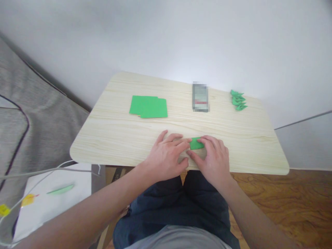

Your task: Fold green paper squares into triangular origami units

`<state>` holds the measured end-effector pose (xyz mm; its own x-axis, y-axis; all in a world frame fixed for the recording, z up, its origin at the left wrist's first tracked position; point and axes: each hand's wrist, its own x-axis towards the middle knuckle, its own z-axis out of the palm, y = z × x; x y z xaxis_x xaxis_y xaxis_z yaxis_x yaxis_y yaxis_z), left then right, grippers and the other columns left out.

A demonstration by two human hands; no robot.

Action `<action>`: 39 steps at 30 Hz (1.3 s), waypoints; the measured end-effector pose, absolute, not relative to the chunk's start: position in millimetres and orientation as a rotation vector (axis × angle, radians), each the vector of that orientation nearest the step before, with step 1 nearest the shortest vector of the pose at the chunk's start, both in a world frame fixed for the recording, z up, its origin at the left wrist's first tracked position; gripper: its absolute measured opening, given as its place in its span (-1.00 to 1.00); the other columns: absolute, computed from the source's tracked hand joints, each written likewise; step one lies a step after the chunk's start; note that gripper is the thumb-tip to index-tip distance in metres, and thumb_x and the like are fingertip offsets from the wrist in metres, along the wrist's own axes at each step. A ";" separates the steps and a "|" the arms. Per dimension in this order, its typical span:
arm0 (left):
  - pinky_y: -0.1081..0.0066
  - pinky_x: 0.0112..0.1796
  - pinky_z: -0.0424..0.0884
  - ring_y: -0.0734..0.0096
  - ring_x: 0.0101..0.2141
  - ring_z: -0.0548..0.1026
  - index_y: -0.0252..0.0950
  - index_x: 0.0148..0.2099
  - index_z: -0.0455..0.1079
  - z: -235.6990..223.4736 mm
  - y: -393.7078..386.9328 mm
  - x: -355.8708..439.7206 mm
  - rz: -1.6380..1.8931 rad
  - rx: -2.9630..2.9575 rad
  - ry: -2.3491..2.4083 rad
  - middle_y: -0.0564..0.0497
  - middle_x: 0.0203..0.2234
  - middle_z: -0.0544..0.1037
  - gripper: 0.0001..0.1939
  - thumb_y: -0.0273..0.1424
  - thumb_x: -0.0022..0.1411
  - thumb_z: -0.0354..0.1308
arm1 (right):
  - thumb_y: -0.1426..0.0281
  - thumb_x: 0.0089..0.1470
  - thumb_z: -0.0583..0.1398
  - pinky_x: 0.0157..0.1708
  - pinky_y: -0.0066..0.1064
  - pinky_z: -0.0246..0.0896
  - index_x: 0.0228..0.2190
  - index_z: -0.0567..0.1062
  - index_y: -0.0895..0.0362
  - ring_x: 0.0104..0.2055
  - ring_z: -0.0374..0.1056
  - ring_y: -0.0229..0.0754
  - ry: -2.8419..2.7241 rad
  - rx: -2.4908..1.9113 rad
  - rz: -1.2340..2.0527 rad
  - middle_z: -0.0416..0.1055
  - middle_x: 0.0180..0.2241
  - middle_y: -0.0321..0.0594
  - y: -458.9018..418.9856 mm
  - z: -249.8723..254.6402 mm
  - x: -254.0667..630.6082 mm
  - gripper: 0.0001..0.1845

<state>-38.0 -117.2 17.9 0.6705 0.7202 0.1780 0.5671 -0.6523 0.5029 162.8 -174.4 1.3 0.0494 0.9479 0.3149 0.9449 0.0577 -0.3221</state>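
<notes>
A small folded piece of green paper lies flat near the front edge of the pale wooden table. My left hand rests on the tabletop with its fingers spread, an index fingertip touching the paper's left edge. From the other side my right hand curls round the paper, fingertips on its right part and thumb at its lower left. Part of the paper is hidden under those right fingers.
Overlapping green paper sheets lie at the back left. A blurred-out phone-like object sits at the back middle. Several small folded green paper figures stand in a row at the back right. White cables run past the table's left side.
</notes>
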 end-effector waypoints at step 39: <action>-0.13 0.37 0.02 0.02 0.28 0.32 -0.18 0.26 0.36 13.5 -126.0 -28.9 0.649 2.493 1.155 -0.13 0.24 0.45 -0.53 -0.37 0.32 0.17 | 0.44 -0.04 0.30 -0.08 -0.10 0.39 0.07 0.53 0.02 -0.08 0.43 0.00 -1.863 -1.790 0.446 0.46 -0.01 -0.13 -140.1 10.8 190.7 -0.43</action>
